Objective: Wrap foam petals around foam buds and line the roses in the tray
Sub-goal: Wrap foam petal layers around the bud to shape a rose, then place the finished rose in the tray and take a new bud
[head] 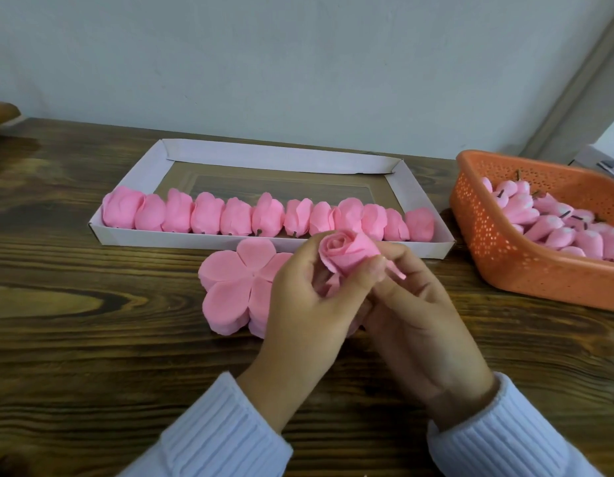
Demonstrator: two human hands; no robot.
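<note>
A pink foam rose is held above the table between both hands, its spiral centre facing up and one petal edge sticking out to the right. My left hand grips it from the left, my right hand from the right with the thumb on the petals. Under my left hand lies a stack of pink flower-shaped petal sheets. Behind them the white cardboard tray holds a row of several finished pink roses along its near wall.
An orange perforated plastic basket at the right holds several pink foam buds with dark stems. The dark wooden table meets a pale wall behind. Something brown shows at the far left edge.
</note>
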